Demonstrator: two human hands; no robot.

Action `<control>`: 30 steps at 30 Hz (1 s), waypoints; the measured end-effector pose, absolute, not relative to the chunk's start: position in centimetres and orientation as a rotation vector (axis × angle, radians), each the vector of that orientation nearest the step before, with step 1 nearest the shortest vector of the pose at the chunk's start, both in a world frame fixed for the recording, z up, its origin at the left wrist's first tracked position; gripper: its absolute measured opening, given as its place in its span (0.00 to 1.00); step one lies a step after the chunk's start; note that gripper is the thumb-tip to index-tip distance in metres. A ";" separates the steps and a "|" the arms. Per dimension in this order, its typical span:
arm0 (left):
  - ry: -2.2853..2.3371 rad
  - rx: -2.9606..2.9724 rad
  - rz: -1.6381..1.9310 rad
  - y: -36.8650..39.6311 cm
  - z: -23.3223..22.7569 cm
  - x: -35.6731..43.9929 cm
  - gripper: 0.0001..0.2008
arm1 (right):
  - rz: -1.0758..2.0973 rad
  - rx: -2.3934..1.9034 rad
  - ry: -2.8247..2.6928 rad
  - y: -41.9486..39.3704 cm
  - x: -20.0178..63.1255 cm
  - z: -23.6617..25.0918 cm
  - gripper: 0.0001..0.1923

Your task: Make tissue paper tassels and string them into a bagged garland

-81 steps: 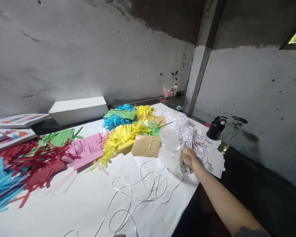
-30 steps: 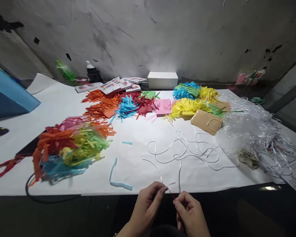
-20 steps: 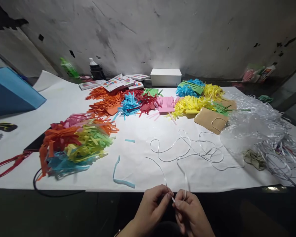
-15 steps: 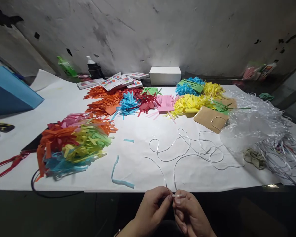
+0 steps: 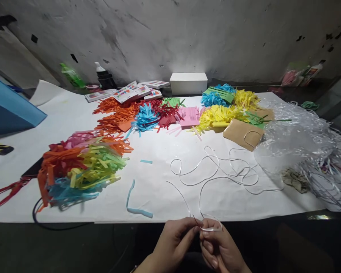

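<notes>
At the table's front edge my left hand (image 5: 177, 237) is closed in a pinch, a thin reddish-brown strand (image 5: 195, 220) poking up from its fingertips. My right hand (image 5: 220, 242) meets it, thumb and forefinger pinching a thin white ribbon (image 5: 213, 229) that bends in a small loop over the fingers. Exactly how strand and ribbon join is hidden by the fingertips. From the hands the ribbon runs up onto the white-covered table (image 5: 159, 193), one short end to the left and a long part lying in loose coils.
Fringed tissue-paper bundles (image 5: 147, 117) line the back, with another colourful pile (image 5: 85, 163) at left beside red-handled scissors (image 5: 8, 195). A brown card (image 5: 243, 134) lies near clear plastic with ribbon (image 5: 295, 136). Behind stand flat printed boxes (image 5: 125, 94) and a white box (image 5: 188, 83).
A white ribbon loop now stands out over my right hand's fingers, where earlier only a short bit showed. Both hands stay together; the view has shifted slightly.
</notes>
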State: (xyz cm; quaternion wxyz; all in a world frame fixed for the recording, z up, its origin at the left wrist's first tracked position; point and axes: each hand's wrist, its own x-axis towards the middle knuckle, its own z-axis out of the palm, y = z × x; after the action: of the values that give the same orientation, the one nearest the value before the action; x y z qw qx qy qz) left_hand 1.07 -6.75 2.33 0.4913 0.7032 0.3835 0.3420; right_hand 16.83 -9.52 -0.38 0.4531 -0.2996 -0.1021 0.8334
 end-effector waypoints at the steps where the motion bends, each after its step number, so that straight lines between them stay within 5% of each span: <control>1: 0.911 1.713 0.828 -6.7 2.2 1.0 0.12 | 2.072 -0.740 -0.244 -9.5 16.8 -0.4 0.13; 10: 0.982 1.580 0.828 -6.6 2.0 0.8 0.18 | 2.091 -0.917 -0.442 -10.0 17.1 -1.0 0.19; 16: 1.087 1.358 0.998 -6.3 2.9 0.4 0.15 | 0.859 -1.292 -1.141 -12.3 18.6 -0.1 0.06; 19: 0.905 1.161 1.016 -6.4 3.3 0.9 0.18 | 1.081 -1.158 -1.310 -10.6 18.2 1.1 0.31; 23: 0.763 0.784 0.991 -6.2 3.7 1.4 0.21 | 1.138 -0.999 -1.659 -7.4 17.4 2.5 0.10; 30: 0.866 0.577 1.118 -5.2 5.0 -0.2 0.20 | 1.087 -1.072 -1.754 -6.9 18.8 2.5 0.16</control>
State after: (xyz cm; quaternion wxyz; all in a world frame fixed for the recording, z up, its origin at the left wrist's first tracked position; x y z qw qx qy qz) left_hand -0.22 -5.19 5.03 0.7223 0.2612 0.3923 0.5061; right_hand 18.77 -6.93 2.49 0.3968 -0.4230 -0.6924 0.4291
